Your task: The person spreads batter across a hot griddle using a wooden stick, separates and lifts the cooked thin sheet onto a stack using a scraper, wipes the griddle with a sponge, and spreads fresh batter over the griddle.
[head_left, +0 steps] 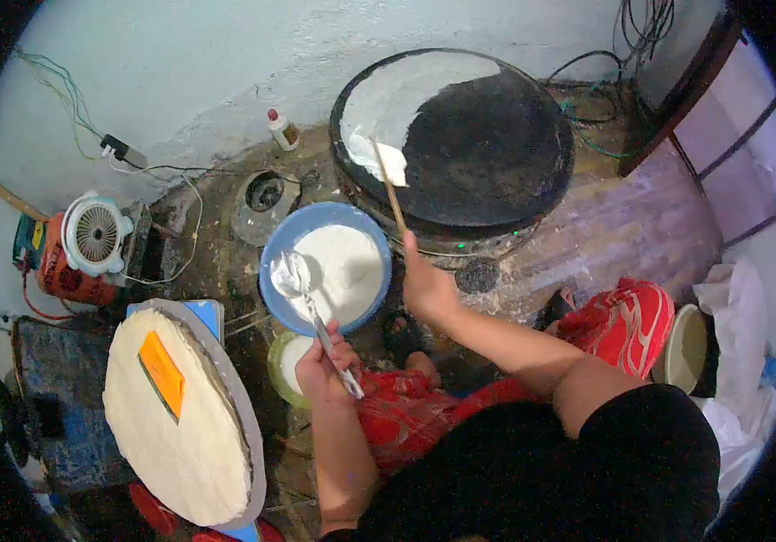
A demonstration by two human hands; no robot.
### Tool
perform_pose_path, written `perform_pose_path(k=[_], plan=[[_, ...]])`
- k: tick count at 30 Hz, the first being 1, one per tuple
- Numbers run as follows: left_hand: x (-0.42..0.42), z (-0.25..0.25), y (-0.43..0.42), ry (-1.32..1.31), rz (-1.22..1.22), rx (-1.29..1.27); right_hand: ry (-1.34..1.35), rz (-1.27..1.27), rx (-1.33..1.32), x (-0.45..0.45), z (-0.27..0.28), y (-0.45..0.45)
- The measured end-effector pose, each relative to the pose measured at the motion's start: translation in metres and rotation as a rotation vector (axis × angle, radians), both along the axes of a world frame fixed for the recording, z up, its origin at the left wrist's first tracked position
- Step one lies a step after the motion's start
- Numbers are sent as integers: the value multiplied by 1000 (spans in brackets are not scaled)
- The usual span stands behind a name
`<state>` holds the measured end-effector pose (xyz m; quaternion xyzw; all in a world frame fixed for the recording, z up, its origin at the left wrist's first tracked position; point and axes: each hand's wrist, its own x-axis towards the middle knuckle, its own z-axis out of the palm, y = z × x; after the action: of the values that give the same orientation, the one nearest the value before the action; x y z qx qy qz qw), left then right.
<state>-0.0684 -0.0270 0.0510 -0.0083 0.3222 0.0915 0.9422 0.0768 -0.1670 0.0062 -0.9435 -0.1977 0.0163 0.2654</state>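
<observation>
My left hand (325, 363) is closed around the handle of a metal ladle (290, 275), whose batter-coated bowl sits over a blue basin (272, 305) of white batter (348, 269). In my right hand (429, 285) is the thin wooden handle of a batter spreader (391, 193). Its far end lies in the wet batter on the left side of a round black griddle (489, 149). A band of spread white batter (399, 88) curves along the griddle's left and far edge; the rest of the plate is dark and bare.
A stack of large round flatbreads (171, 452) stands at the left, with an orange, dark-edged flat thing (162, 372) on top. A greenish bowl (281, 379) is beside the basin. Near the wall are a bottle (283, 131), a small fan (96, 235) and a power strip (123, 152) with cables.
</observation>
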Motion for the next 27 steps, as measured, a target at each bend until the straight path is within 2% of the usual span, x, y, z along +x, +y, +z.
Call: perform_pose_path(k=[2, 3, 4, 6, 7, 8, 10, 14, 16, 17, 18, 20, 21, 23, 24, 26, 27], plan=[[-2, 0, -1, 8, -11, 46, -133, 45, -32, 15, -15, 33], [0, 5, -4, 28, -6, 71, -324, 108, -91, 27, -35, 45], [1, 8, -6, 54, 0, 96, -322, 108, -87, 37, -33, 51], [-2, 6, -4, 21, -21, 93, -153, -81, -243, 50, -30, 59], [-3, 4, -4, -20, -39, 79, -162, -64, -140, 44, -27, 45], [-3, 1, -4, -26, -45, 73, -167, -70, -147, 35, -24, 27], [-5, -3, 0, -25, -59, 73, -24, -76, -52, 6, -6, 1], [-7, -6, 0, -35, -57, 103, -60, -80, -213, -11, -9, 19], [-5, -6, 0, -60, -95, 150, 30, 28, -98, 14, -24, 34], [-6, -5, 2, -57, -100, 155, -32, -120, -109, 19, -32, 35], [-7, -5, 2, -52, -101, 140, -172, -122, 0, 17, -41, 26], [-6, -5, 0, -59, -107, 114, -42, -107, 115, -1, -26, -5], [-6, -4, 1, -14, -103, 146, -48, -112, 110, -16, -7, -11], [-3, 4, -2, 69, -55, 140, 174, -176, -135, -40, 26, -19], [-2, 4, -4, 75, -56, 139, 180, -176, -137, -38, 14, -16], [-2, 4, -6, 66, -49, 156, -201, -3, 13, -22, -29, -2], [0, 8, -7, 99, -48, 161, -175, 7, -52, -11, -37, 3]])
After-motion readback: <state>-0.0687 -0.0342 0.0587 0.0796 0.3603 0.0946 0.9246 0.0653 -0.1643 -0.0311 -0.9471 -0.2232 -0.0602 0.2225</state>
